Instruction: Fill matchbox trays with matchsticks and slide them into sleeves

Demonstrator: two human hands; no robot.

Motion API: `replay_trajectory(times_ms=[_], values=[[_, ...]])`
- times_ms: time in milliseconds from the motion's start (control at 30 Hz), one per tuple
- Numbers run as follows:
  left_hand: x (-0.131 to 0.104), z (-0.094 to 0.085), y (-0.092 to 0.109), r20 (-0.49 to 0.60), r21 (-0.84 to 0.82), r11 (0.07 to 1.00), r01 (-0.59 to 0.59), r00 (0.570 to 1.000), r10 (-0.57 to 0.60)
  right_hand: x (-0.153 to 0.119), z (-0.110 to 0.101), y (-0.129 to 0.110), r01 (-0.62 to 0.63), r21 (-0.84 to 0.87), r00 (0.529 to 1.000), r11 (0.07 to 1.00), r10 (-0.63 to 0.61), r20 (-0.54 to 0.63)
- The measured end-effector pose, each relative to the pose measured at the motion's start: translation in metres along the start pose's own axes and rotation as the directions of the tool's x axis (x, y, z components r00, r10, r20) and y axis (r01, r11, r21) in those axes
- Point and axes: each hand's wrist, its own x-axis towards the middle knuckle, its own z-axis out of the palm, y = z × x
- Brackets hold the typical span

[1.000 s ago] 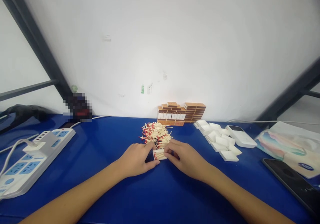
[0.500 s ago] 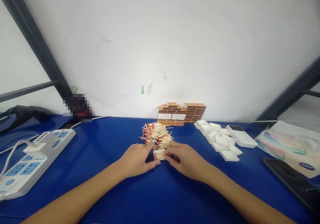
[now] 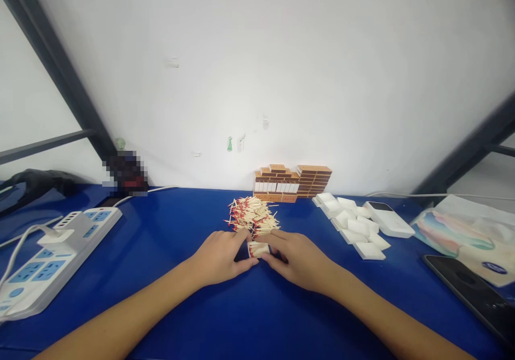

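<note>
The fingers of the left hand and right hand hide parts of a small tray, so how firmly they grip it cannot be told. The matches inside are too small to count; the near side of the match pile is partly covered. Lettering on the stacked matchboxes is too small to read. Pixelation masks a dark object. Picture edges crop the power strip, phone, printed packet and both forearms.
</note>
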Motion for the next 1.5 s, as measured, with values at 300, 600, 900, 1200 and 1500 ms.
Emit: replay_trajectory(times_ms=[300,600,900,1200,1500], values=[[0.0,0.001,-0.001,-0.016,0.01,1.0,-0.016,1.0,0.017,0.0,-0.005,-0.003,0.026,-0.042,1.0,0.999,-0.026,-0.011],[0.0,0.001,-0.001,-0.032,-0.002,1.0,-0.017,0.999,0.017,-0.002,0.001,-0.002,0.061,-0.112,0.998,0.992,-0.063,-0.016],[0.0,0.0,-0.002,-0.025,0.007,1.0,-0.012,1.0,0.012,-0.001,0.004,0.001,0.072,-0.187,0.997,0.98,-0.078,-0.023],[0.0,0.0,-0.001,-0.023,0.006,1.0,-0.007,1.0,0.008,-0.001,0.006,0.004,0.081,-0.179,0.995,0.981,-0.089,-0.035],[0.0,0.0,0.0,-0.02,-0.012,1.0,-0.024,1.0,0.023,-0.002,0.006,0.004,0.094,-0.159,0.996,0.983,-0.093,0.019]])
